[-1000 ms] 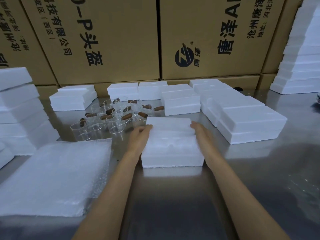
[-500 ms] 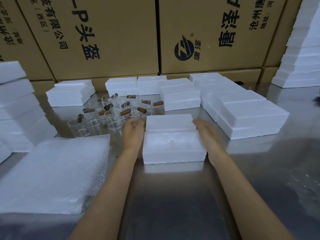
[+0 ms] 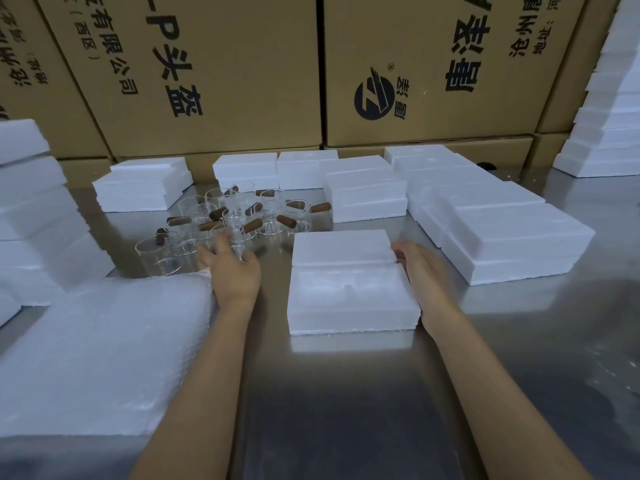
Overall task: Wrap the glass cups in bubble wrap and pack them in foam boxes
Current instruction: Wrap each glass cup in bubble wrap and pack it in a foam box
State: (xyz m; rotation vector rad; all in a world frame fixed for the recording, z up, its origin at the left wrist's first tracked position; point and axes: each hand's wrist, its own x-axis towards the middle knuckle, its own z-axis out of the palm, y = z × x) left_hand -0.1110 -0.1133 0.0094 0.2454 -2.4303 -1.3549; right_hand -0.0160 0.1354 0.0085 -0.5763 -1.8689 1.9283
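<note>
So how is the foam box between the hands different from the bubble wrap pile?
The foam box is a stiff block with stepped, moulded edges; the bubble wrap pile looks soft and bumpy. The box appears smaller, the pile wider and flatter. The right hand is at the box's side; the left hand is by the pile's far corner. Both are white and lie on the metal table.

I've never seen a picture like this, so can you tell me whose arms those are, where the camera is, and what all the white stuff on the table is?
A person wears a camera on their head, so you look down along their own arms. The left hand reaches toward a bunch of glass cups with brown handles; it holds nothing. The right hand rests against the side of a white foam box. The soft white pile on the left is bubble wrap. More foam boxes sit on the shiny metal table, with big cardboard boxes behind.
</note>
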